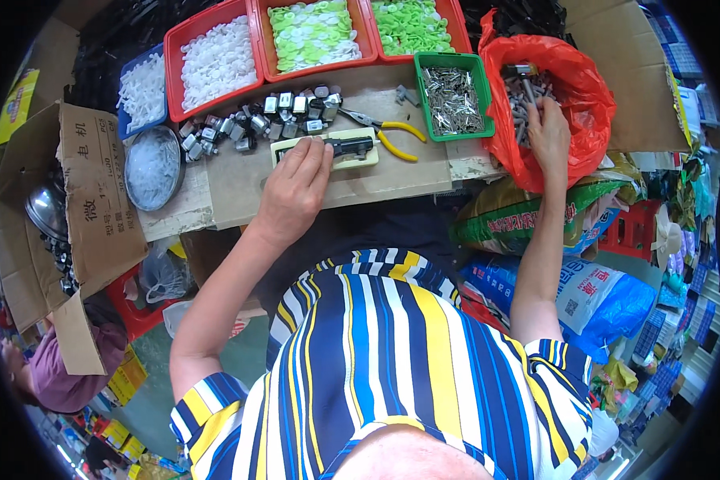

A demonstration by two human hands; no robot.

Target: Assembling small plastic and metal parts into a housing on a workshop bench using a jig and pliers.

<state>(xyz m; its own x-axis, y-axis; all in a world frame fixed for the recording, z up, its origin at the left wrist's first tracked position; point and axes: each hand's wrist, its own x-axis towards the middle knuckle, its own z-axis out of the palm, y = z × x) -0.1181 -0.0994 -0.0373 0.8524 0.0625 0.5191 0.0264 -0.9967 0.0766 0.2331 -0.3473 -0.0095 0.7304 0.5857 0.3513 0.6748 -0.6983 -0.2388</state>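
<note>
My left hand point(294, 190) is closed, its fingertips pressed together on the left end of a long black plastic part point(350, 146). That part lies in a cream-coloured holder point(366, 160) on the bench, and my fingers cover some of both. My right hand point(549, 138) reaches into a red plastic bag point(588, 104) of small grey parts point(518, 108). Its fingers are pinched at a grey rod-shaped piece point(529, 90). Beside the holder rest yellow-handled pliers point(400, 138), and small silver motors point(284, 112) are heaped behind it.
Red bins of white pieces point(218, 62) and green pieces point(312, 36) line the back. A green tray point(464, 134) holds small metal parts. At left stand a round metal dish point(154, 168) and an open cardboard box point(100, 200). Another person's purple sleeve point(76, 372) shows lower left.
</note>
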